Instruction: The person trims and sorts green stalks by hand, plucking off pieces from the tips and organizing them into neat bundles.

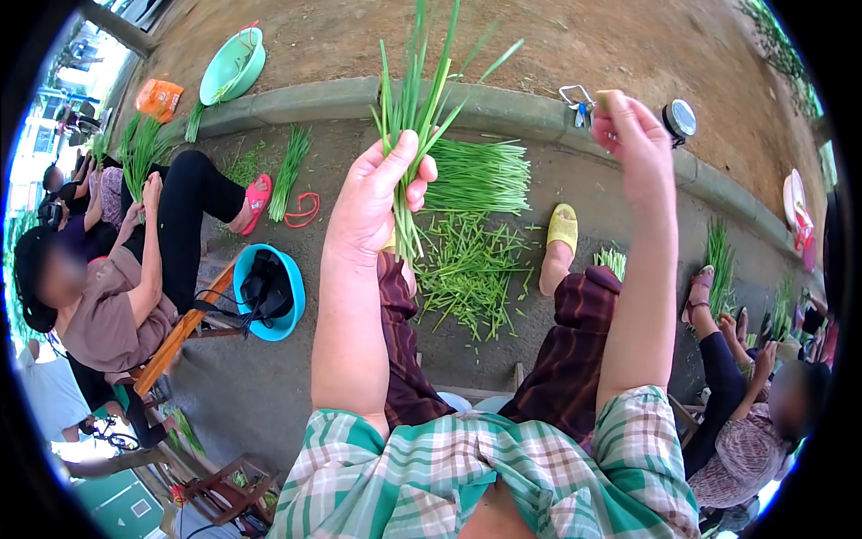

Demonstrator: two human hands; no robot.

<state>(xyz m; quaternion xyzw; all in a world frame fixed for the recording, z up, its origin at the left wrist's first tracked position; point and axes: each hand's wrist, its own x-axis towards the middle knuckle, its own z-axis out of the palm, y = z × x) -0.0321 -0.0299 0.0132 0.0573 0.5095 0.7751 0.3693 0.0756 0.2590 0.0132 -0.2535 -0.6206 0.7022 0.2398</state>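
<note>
My left hand (382, 184) is wrapped round a bunch of long green stalks (409, 108), held upright with the leaf tips fanning out above. Off to the right, my right hand (633, 126) is raised with its fingers pinched together; a small greenish piece seems to show at the fingertips. On the ground between my feet lies a loose heap of short cut stalk pieces (471, 274). Just beyond it, long stalks (476, 175) are laid side by side in a neat pile.
A blue basin (292, 305) holding something black stands at left. Co-workers sit on both sides, one holding stalks (139, 157). Along the kerb (341, 97) are a green basin (235, 67), an orange bag (159, 99) and a round lidded container (680, 119).
</note>
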